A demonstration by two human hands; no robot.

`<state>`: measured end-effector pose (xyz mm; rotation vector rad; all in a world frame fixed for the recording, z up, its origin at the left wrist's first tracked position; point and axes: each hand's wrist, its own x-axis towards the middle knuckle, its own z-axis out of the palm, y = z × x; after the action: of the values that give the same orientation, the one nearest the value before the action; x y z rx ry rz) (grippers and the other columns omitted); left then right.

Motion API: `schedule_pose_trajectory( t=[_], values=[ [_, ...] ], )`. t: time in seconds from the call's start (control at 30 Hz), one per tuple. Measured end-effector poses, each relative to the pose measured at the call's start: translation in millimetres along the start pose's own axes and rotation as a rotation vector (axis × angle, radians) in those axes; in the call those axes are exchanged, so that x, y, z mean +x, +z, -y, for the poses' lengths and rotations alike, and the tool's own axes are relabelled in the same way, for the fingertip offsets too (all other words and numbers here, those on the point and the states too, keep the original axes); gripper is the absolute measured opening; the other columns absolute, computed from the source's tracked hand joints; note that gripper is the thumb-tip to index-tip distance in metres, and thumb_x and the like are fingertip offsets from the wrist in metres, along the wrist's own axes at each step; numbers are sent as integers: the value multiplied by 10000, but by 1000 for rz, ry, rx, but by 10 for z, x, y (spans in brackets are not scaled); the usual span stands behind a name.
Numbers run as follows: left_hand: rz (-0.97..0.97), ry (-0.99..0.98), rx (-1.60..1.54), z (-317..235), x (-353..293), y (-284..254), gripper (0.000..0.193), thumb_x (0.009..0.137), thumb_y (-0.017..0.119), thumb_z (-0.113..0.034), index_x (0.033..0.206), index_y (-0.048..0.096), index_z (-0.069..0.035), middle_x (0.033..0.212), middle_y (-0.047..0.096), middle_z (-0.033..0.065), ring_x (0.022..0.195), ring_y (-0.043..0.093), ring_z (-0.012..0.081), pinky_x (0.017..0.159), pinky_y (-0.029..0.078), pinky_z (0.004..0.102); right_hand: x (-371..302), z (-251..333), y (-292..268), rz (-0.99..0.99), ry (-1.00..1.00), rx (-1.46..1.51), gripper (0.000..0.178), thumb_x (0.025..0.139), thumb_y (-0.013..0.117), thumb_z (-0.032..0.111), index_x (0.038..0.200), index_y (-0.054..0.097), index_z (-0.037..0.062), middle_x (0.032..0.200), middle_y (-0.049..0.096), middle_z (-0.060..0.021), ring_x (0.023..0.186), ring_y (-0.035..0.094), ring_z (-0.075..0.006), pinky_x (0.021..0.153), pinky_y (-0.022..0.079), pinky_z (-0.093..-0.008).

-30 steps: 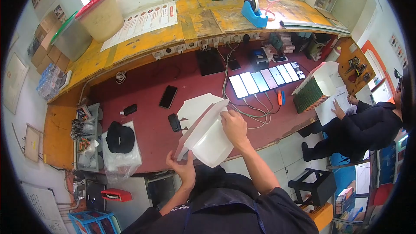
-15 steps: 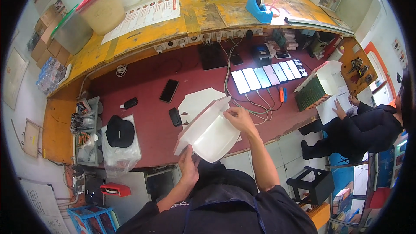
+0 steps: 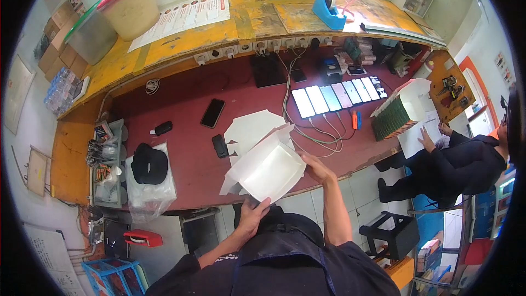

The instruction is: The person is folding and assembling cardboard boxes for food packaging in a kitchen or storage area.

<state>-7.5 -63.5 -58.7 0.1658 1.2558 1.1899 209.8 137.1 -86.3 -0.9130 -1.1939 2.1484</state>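
the white box (image 3: 274, 171) is held just above the near edge of the red desk (image 3: 186, 156), its hollow turned up toward the wearer and its flap standing at the far left. the left grip (image 3: 255, 217) pinches the box's near edge, thumb on the rim. the right grip (image 3: 319, 170) is closed on the box's right edge.

behind the box, partly hidden by it, a flat white card (image 3: 251, 129) lies on the desk. just left of the card is a small black case (image 3: 219, 146), with a dark phone (image 3: 212, 113) farther back. farther left, a black cap (image 3: 149, 163) rests on a clear plastic bag (image 3: 164, 194).

beyond the box to the right, lit phones (image 3: 339, 98) lie in a row, with white cables (image 3: 329, 143) in front of them. near the desk's right end stands a green and white carton (image 3: 392, 120); beside it, a co-worker (image 3: 460, 159) in dark clothes has both hands at some papers (image 3: 416, 141).
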Motion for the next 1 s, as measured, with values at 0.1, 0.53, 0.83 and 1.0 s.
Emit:
schedule_pose_trajectory(
  t=[0.1, 0.53, 0.83, 1.0],
  values=[
    [43, 49, 8, 19, 30, -50, 745, 876, 771, -175, 1446, 332, 21, 1393, 498, 168, 1286, 508, 276, 1076, 442, 438, 8, -80, 53, -57, -3, 5, 571, 991, 561, 424, 1397, 518, 26, 1343, 578, -124, 1277, 500, -231, 1091, 370, -369],
    [-523, 514, -54, -637, -226, -1283, 403, 871, 437, -21, 1256, 511, 69, 1189, 589, 178, 1048, 644, 297, 817, 629, 430, 521, -418, 1262, 14, -342, -534, 460, 1001, 575, 312, 1340, 561, 0, 1385, 557, -164, 1330, 482, -285, 1110, 376, -389],
    [-760, 643, -10, -679, 72, -1637, 377, 948, 466, -124, 1288, 504, 36, 1193, 588, 142, 1045, 628, 255, 907, 543, 375, 758, -1063, 369, 245, -335, -1672, 631, 707, 835, 259, 1284, 631, 110, 1476, 502, -99, 1407, 416, -293, 1096, 437, -421],
    [-869, 694, -79, -513, 207, -1578, 465, 975, 480, -261, 1325, 486, 45, 1210, 595, 137, 1104, 599, 255, 987, 447, 381, 885, -988, 263, 278, -318, -1598, 589, 684, 853, 193, 1234, 655, 116, 1448, 532, -82, 1356, 477, -301, 1054, 479, -415]
  ],
)
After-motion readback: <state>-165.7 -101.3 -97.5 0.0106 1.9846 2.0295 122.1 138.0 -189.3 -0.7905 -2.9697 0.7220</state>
